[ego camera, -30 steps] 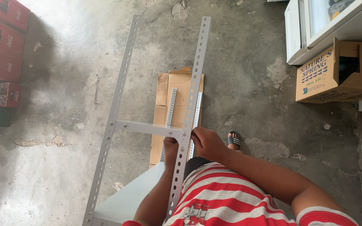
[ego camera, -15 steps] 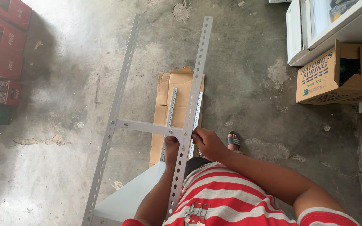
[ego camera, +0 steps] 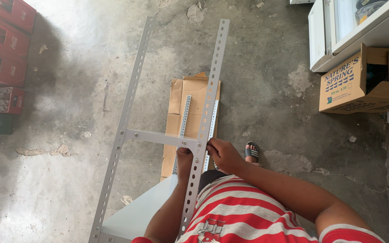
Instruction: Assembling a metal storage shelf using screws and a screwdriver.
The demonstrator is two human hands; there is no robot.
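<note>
A grey perforated metal frame lies in front of me: a left upright [ego camera: 129,103], a right upright [ego camera: 210,90] and a cross bar [ego camera: 158,137] joining them. My left hand [ego camera: 184,157] reaches under the joint of the cross bar and the right upright and holds it, partly hidden by the metal. Just right of the same joint, my right hand [ego camera: 221,155] has its fingertips pinched against the upright's edge. Whatever is between the fingers is too small to see.
Flattened cardboard [ego camera: 194,90] on the concrete floor carries short perforated strips [ego camera: 184,112]. A pale grey panel [ego camera: 140,211] lies under the frame near me. My sandalled foot [ego camera: 251,151] is beside it. Red crates [ego camera: 1,45] stand left; a cardboard box [ego camera: 356,85] and white cabinet [ego camera: 325,31] right.
My right hand has shifted very slightly at the joint. The frame and my left hand stay where they were.
</note>
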